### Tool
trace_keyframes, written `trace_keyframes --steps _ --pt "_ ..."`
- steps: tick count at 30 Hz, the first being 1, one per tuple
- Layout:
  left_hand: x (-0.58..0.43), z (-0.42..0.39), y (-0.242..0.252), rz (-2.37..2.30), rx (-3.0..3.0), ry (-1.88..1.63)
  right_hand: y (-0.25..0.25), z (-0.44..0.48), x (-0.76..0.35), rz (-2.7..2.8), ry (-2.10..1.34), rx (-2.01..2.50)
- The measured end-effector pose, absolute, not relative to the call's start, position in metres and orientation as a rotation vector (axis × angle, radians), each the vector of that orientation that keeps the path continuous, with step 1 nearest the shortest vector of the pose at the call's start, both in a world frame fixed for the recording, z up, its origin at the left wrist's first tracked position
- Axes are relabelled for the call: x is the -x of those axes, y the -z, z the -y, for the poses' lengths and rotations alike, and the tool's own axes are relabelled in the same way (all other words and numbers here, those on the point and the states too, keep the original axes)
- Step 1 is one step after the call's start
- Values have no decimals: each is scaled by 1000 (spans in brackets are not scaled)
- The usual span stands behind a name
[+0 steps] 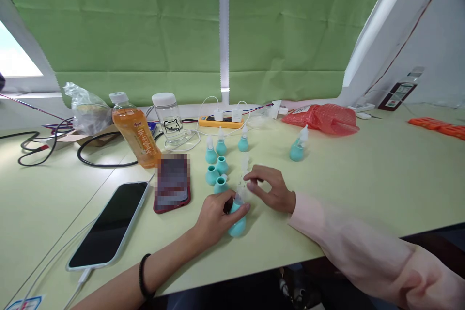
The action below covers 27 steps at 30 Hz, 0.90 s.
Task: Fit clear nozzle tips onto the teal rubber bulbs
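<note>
My left hand (221, 215) is wrapped around a teal rubber bulb (238, 226) with a clear nozzle tip (240, 195) on top, held low over the near part of the table. Just right of it, my right hand (271, 186) has thumb and index finger curled into a pinch beside small translucent pieces (241, 180); whether one is between the fingertips is too small to tell. Several teal bulbs without nozzles, one of them the open-topped bulb (211, 175), stand left of the pieces. Behind them are bulbs with clear nozzles, such as the nozzled bulb (243, 143).
More nozzled bulbs (297, 150) stand at right. Two phones, a dark-screened phone (109, 225) and a red-cased phone (172, 181), lie at left near an orange drink bottle (135, 131) and a clear jar (170, 118). Behind are a power strip (221, 122) and red bubble-wrap (323, 118).
</note>
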<state>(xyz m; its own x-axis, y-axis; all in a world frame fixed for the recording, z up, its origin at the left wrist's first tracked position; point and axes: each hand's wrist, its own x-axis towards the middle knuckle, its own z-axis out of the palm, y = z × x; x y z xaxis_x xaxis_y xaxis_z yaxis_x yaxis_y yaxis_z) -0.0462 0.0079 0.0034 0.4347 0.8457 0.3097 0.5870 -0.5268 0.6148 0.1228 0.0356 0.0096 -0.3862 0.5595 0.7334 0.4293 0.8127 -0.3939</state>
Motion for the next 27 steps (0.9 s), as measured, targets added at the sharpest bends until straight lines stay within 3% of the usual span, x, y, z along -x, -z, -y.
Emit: trace_keyframes --steps 5,14,27 --pt "46 -5 -2 -1116 -2384 -922 -12 -18 -113 2217 -465 784" --pt "43 0 -6 -987 -2470 -768 -5 -17 -108 2104 -319 713" --pt "44 -3 -4 -795 -2390 -822 -13 -20 -109 1756 -1507 713"
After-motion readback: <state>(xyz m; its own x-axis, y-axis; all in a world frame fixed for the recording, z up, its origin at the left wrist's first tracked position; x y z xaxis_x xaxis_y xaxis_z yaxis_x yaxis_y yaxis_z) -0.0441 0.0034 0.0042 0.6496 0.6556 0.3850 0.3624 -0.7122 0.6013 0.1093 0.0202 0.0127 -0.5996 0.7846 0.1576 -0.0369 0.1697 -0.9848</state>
